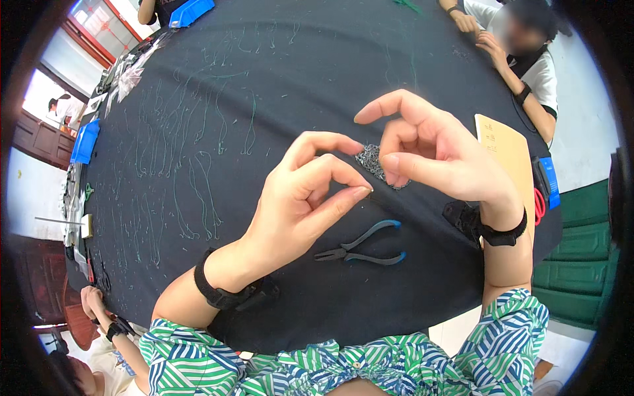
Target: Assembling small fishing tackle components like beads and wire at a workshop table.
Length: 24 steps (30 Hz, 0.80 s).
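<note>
Well, my left hand (pixel 284 198) was closed at the fingertips, thumb and the finger beside it meeting in a pinch; I could not tell whether some tiny thing sat between them. My right hand (pixel 442 158) faced it, slightly higher, with one finger stretched out toward the left and the others curled in near the thumb. Whether that thumb pressed on anything, I could not tell. The two hands stood near each other, apart at the tips.

Just beyond my fingertips, between the hands, a heap of small grey metal pieces (pixel 370 160) lay on the black cloth (pixel 290 86), its right part hidden behind my right fingers. Nearer my body, below that heap, the pliers (pixel 353 251) rested with their blue-tipped handles spread to the right and their nose pointing left.

Over to my left, thin green threads (pixel 208 191) lay in long loops across the cloth. On my right were a tan board (pixel 512 148) and, near its edge, red handles (pixel 539 206). A blue tray (pixel 85 141) stood at the far left edge. Up at the right, a co-worker (pixel 541 79) held both hands close together over the cloth.
</note>
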Each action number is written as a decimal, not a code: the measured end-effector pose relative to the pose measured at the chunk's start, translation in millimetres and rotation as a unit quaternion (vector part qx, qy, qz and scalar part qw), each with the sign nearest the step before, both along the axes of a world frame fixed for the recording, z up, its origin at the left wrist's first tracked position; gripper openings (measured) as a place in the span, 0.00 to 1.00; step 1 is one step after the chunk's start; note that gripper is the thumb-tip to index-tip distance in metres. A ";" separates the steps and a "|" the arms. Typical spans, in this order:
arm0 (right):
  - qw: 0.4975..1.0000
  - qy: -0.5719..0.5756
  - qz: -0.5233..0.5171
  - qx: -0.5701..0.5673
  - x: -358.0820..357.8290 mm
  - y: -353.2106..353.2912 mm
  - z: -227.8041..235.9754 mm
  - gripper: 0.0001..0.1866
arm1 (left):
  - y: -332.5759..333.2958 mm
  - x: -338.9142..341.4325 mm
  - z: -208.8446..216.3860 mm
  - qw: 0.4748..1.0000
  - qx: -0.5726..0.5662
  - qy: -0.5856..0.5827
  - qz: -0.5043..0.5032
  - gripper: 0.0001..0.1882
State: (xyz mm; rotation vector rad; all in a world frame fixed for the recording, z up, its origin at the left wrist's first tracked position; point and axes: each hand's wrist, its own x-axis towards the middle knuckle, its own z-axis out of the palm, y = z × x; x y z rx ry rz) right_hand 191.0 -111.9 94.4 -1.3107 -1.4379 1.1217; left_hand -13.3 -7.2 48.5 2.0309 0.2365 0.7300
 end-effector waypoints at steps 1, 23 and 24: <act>1.000 0.001 0.000 -0.001 -0.1 0.5 -0.9 0.22 | -0.2 -0.1 2.4 1.000 0.002 0.006 -0.008 0.04; 0.981 -0.175 0.004 0.084 -6.0 3.4 -8.8 0.05 | 2.2 -2.4 -2.8 1.000 -0.023 0.011 -0.014 0.02; 0.977 -0.186 -0.006 0.104 -6.4 3.4 -9.9 0.05 | 2.1 -2.4 -2.6 1.000 -0.022 0.011 -0.014 0.02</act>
